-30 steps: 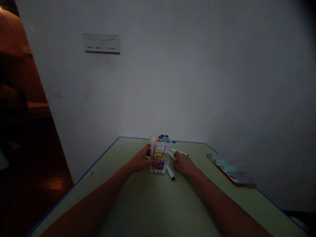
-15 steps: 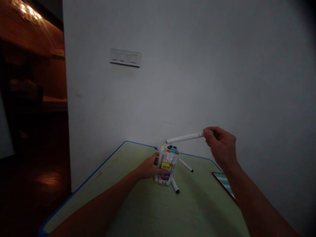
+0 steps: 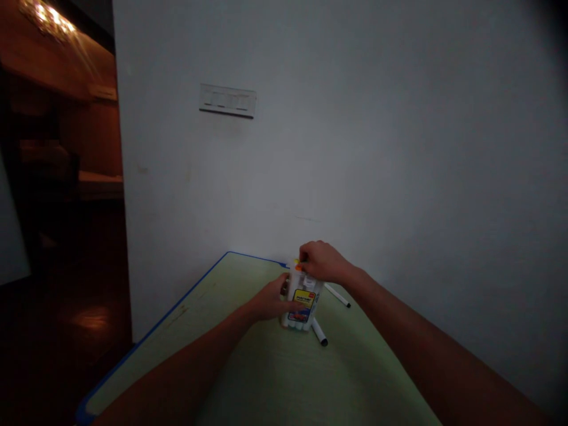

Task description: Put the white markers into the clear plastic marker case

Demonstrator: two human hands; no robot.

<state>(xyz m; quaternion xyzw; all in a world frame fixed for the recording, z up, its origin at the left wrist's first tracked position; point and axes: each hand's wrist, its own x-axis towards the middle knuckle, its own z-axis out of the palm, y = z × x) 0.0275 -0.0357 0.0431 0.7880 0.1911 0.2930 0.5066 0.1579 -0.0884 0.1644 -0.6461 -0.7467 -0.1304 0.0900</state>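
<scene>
View: head.
Marker case (image 3: 303,302): a clear container near the far edge of the bench (image 3: 266,367), top leaning slightly right; whether its base touches the bench is unclear.
Contents: upright white markers side by side; an orange cap (image 3: 299,268) and a yellow cap (image 3: 296,261) show at the top left, and the right hand covers the other tops.
Label (image 3: 302,306): yellow above, dark blue below, a red patch in the upper right corner; the large word seems to read "marker", the rest too small to read.
Left grip: the left hand (image 3: 271,300) is closed around the case's left side, thumb across the front.
Right grip: the right hand (image 3: 323,260) is over the case top, fingers curled beside the orange cap; whether they pinch a marker is hidden.
Loose markers: two white ones with dark ends lie right of the case, one nearer (image 3: 320,332), one farther (image 3: 338,295).
Wall (image 3: 355,148): pale, with a switch plate (image 3: 228,101).
</scene>
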